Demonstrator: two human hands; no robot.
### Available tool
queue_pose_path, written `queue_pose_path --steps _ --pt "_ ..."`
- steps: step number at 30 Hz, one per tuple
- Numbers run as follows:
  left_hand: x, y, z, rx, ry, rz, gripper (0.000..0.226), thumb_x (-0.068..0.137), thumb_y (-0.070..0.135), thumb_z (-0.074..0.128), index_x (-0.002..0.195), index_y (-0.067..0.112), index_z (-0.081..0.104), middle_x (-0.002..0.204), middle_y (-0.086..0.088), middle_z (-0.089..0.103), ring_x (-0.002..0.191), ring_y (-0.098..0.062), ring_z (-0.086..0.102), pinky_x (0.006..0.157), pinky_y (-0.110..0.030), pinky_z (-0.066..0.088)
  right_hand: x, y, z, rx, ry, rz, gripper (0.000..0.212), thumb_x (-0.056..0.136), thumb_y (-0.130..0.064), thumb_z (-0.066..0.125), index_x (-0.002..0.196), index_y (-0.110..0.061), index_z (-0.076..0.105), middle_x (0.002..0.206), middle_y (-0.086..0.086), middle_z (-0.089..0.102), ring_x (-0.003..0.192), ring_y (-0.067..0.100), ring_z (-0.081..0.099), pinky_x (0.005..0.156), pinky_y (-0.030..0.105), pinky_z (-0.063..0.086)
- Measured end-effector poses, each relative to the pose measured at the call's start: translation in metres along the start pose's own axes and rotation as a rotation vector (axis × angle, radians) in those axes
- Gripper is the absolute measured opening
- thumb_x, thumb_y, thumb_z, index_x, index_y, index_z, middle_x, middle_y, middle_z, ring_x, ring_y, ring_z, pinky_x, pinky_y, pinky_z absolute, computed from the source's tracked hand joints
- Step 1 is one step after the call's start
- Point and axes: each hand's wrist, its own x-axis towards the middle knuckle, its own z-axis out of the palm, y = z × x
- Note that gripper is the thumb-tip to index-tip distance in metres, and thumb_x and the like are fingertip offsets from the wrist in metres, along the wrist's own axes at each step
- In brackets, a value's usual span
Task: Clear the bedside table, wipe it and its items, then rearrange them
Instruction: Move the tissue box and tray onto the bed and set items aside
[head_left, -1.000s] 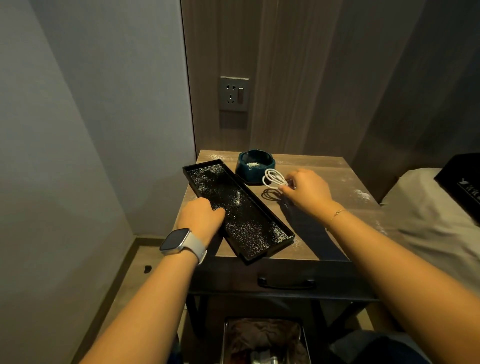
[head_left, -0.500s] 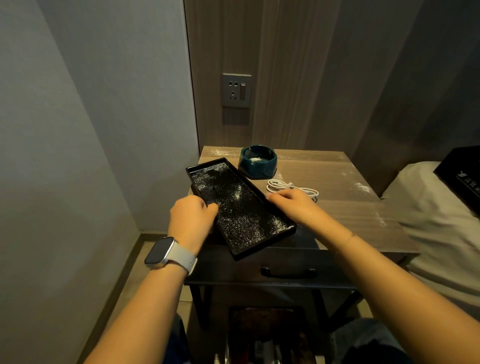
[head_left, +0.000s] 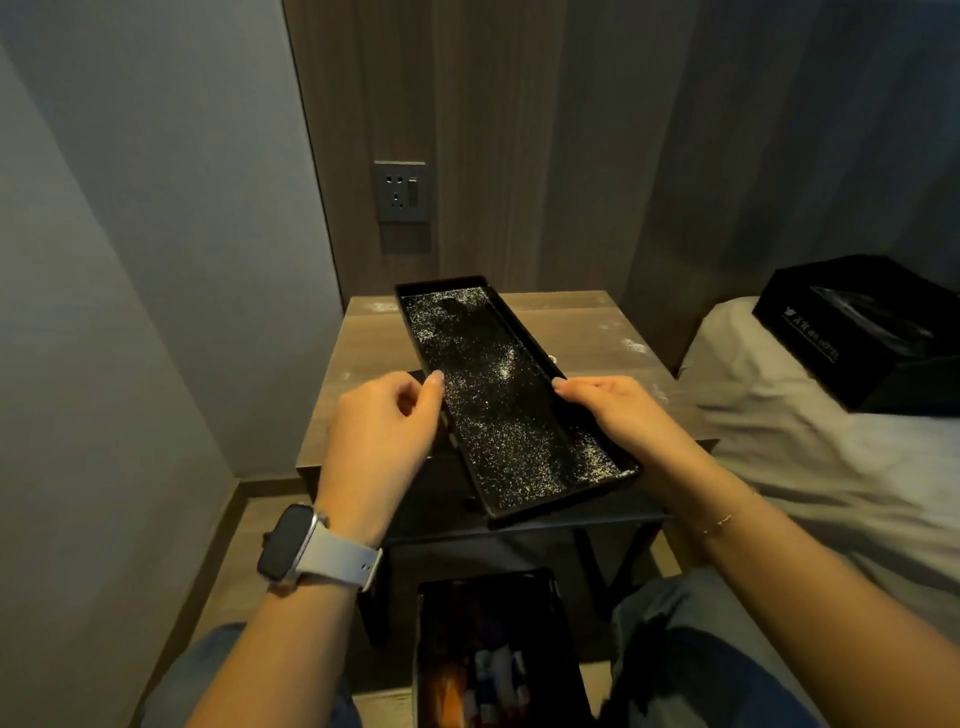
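Both hands hold the tray lengthwise away.

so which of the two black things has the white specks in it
The long shallow black tray, held up over the bedside table by the left hand and right hand. The black box on the bed shows no specks.

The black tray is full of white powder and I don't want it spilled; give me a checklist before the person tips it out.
1. Left hand grips black tray: ok, thumb on its left rim.
2. Right hand grips tray: ok, on its right rim.
3. Tray lifted off bedside table: ok.
4. Tray level: not ok, near end lower, white powder gathered there.
5. Bin beneath near end: cannot tell.
6. Bin has room: cannot tell.
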Motion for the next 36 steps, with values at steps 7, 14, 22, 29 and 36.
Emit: queue_pose_path --steps 7,14,22,29,36 --pt "-0.031 0.042 0.051 -0.12 -0.073 0.101 0.006 0.091 0.024 0.059 0.094 0.025 0.064 0.078 0.013 0.064 0.071 0.001 0.057 0.068 -0.026 0.045 -0.054 0.016 -0.082 -0.008 0.228 -0.006 0.023 0.093 -0.02 0.059 0.072 -0.021 0.069 0.06 -0.007 0.068 0.045 0.0 0.062 0.045 0.009 0.045" --pt "-0.048 0.084 0.12 -0.156 -0.265 0.143 0.011 0.091 0.021 0.058 0.1 0.026 0.062 0.085 0.015 0.063 0.077 0.0 0.059 0.069 -0.023 0.045 -0.097 0.037 -0.162 0.064 0.398 0.035 0.02 0.094 -0.022 0.059 0.081 -0.015 0.072 0.067 0.002 0.074 0.058 0.014 0.07 0.058 0.024 0.057" --pt "-0.078 0.129 0.181 -0.259 -0.466 0.147 0.014 0.092 0.019 0.058 0.101 0.029 0.062 0.091 0.016 0.064 0.083 0.005 0.06 0.065 -0.009 0.04 -0.139 0.08 -0.228 0.169 0.733 0.053 0.025 0.093 -0.02 0.059 0.092 0.002 0.071 0.082 0.014 0.074 0.074 0.026 0.07 0.069 0.033 0.058" --pt "-0.096 0.146 0.222 -0.298 -0.573 0.113 0.018 0.091 0.018 0.059 0.105 0.029 0.064 0.097 0.013 0.067 0.091 0.002 0.062 0.075 -0.014 0.044 -0.175 0.107 -0.269 0.242 0.932 0.029 0.024 0.097 -0.021 0.054 0.088 -0.007 0.071 0.075 0.005 0.075 0.063 0.015 0.07 0.054 0.022 0.057" --pt "-0.093 0.17 0.258 -0.316 -0.665 0.107 0.02 0.092 0.015 0.059 0.108 0.027 0.062 0.101 0.009 0.065 0.094 -0.002 0.061 0.075 -0.017 0.045 -0.134 0.142 -0.324 0.342 1.147 0.045 0.027 0.098 -0.017 0.05 0.077 -0.005 0.062 0.083 0.011 0.068 0.077 0.025 0.064 0.073 0.035 0.052"
